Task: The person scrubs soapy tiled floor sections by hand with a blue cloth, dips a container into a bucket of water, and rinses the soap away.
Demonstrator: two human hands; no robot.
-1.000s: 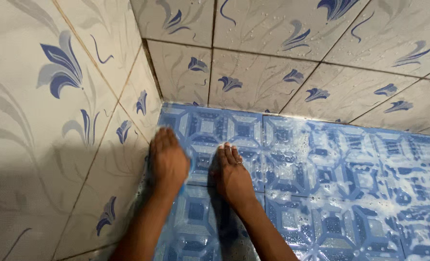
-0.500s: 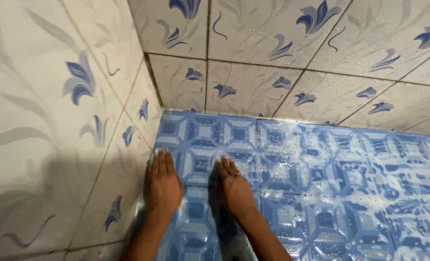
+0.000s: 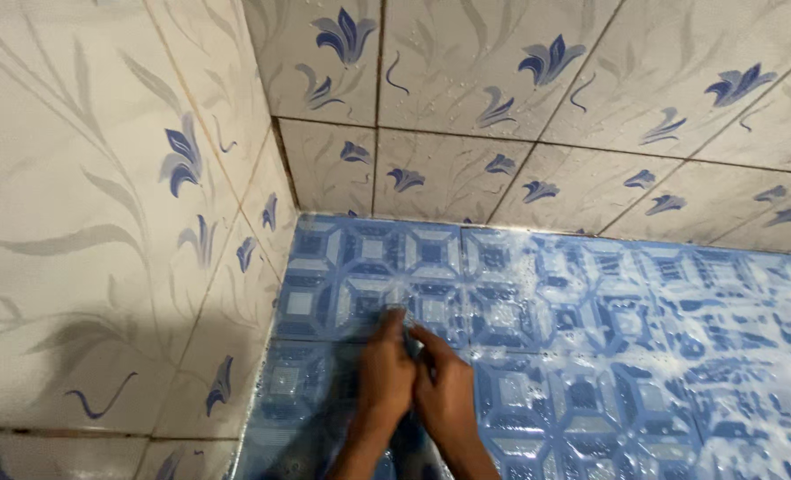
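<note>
Both hands have drawn together from their spread stance: left hand (image 3: 385, 378) and right hand (image 3: 446, 396) pressed side by side, flat on the soapy blue floor tiles (image 3: 591, 329) — slick enough, I'd judge, that palms could skid.

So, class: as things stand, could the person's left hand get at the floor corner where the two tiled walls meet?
Probably yes: the left hand rests on the wet blue floor tiles, and nothing lies between it and the corner.

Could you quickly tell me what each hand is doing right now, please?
Left hand: pressed on the soapy floor; any grip cannot be told.
Right hand: beside it, touching; grip cannot be told.
</note>
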